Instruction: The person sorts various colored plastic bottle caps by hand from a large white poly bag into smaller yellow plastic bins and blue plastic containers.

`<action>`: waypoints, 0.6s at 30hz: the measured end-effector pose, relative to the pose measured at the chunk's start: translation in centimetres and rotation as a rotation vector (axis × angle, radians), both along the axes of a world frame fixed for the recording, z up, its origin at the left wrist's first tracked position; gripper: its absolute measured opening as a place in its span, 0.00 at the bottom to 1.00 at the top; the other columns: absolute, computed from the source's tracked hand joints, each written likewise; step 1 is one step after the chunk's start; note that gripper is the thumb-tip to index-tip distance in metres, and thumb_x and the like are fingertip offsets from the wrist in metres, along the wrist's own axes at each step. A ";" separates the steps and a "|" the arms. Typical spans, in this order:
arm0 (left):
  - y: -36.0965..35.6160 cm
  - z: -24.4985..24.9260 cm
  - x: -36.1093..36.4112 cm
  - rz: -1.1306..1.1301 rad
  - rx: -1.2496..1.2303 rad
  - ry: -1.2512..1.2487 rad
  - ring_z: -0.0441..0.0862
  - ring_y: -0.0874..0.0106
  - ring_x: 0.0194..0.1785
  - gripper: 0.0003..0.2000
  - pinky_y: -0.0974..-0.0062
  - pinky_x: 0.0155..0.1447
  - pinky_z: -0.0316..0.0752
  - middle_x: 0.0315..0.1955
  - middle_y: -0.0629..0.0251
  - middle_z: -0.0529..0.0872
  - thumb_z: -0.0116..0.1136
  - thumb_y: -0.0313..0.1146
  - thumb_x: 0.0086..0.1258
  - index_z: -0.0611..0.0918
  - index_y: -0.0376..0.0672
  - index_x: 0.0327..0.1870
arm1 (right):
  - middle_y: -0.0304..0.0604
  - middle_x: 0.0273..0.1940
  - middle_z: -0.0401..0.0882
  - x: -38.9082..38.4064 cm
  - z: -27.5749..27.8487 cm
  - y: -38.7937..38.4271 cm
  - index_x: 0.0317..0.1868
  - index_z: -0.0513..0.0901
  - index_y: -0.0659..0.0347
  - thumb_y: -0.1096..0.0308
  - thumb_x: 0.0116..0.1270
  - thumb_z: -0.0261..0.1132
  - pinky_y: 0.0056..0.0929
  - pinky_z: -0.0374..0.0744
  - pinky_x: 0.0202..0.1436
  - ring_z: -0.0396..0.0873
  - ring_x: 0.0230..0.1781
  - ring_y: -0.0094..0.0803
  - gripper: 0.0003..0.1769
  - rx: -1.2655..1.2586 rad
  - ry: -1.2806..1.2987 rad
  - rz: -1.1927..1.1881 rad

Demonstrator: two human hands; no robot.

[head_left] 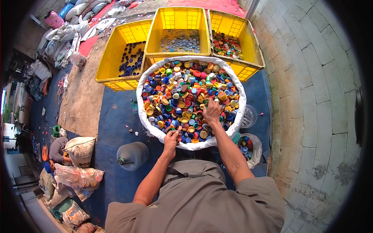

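Bottle caps [182, 97], heaped loose in a white sack [139, 99] before 3 yellow crates [112, 54]. Probably light, hard and slick, apt to slide; best pinched across the rim. Right hand [212, 113] sunk in the heap, fingertips pinching 1 cap. Left hand [171, 138] curled at the sack's near edge; contents impossible to tell.

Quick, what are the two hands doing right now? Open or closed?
Left hand: curled shut at the white sack near rim; holding what, cannot tell.
Right hand: fingers down among the bottle caps; grip cannot be told.
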State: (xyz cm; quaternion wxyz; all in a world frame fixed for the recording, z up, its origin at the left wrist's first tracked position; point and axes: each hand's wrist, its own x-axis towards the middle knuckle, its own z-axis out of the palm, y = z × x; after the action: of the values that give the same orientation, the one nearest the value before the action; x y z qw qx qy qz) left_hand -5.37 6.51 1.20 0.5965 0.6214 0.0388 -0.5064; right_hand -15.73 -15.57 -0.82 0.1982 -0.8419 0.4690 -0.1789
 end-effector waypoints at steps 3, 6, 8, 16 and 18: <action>-1.3 1.0 -0.1 -0.058 0.001 -0.042 0.70 0.86 0.24 0.06 0.86 0.28 0.65 0.30 0.72 0.81 0.59 0.34 0.69 0.78 0.43 0.40 | 0.44 0.36 0.81 -1.3 0.5 0.7 0.47 0.78 0.62 0.72 0.54 0.66 0.38 0.75 0.45 0.80 0.41 0.38 0.17 0.112 -0.310 -0.118; -3.2 0.1 0.0 -0.147 -0.056 -0.230 0.78 0.81 0.30 0.10 0.85 0.33 0.70 0.32 0.68 0.83 0.62 0.35 0.68 0.79 0.39 0.40 | 0.43 0.37 0.82 -3.6 2.1 2.0 0.42 0.80 0.66 0.72 0.58 0.63 0.28 0.80 0.40 0.81 0.36 0.31 0.12 0.435 -0.488 -0.254; -5.1 -1.5 0.1 -0.155 -0.129 -0.336 0.80 0.79 0.36 0.11 0.82 0.41 0.75 0.33 0.65 0.84 0.63 0.29 0.65 0.78 0.34 0.43 | 0.42 0.35 0.80 -5.4 2.7 3.3 0.40 0.78 0.66 0.73 0.59 0.60 0.27 0.79 0.39 0.80 0.34 0.31 0.08 0.897 -0.946 -0.380; -13.8 -3.0 0.0 -0.482 -0.051 -0.988 0.82 0.67 0.42 0.15 0.71 0.48 0.76 0.38 0.59 0.87 0.64 0.30 0.59 0.77 0.36 0.46 | 0.48 0.43 0.78 -10.3 4.0 8.7 0.44 0.75 0.65 0.76 0.51 0.51 0.36 0.76 0.52 0.79 0.43 0.39 0.18 1.398 -1.627 -0.463; -14.9 -2.8 -0.4 -0.558 0.004 -1.164 0.80 0.62 0.45 0.16 0.66 0.51 0.74 0.37 0.60 0.87 0.63 0.32 0.58 0.78 0.38 0.46 | 0.48 0.42 0.78 -11.1 3.9 9.4 0.44 0.75 0.65 0.75 0.51 0.52 0.35 0.76 0.52 0.78 0.43 0.39 0.17 1.412 -1.630 -0.502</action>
State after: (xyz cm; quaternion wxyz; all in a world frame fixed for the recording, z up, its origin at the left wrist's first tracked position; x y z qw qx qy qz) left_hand -5.73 -8.42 -1.63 0.3648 0.7822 -0.4532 -0.2227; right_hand -26.84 -6.12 3.09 0.8414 -0.0504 0.3519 -0.4071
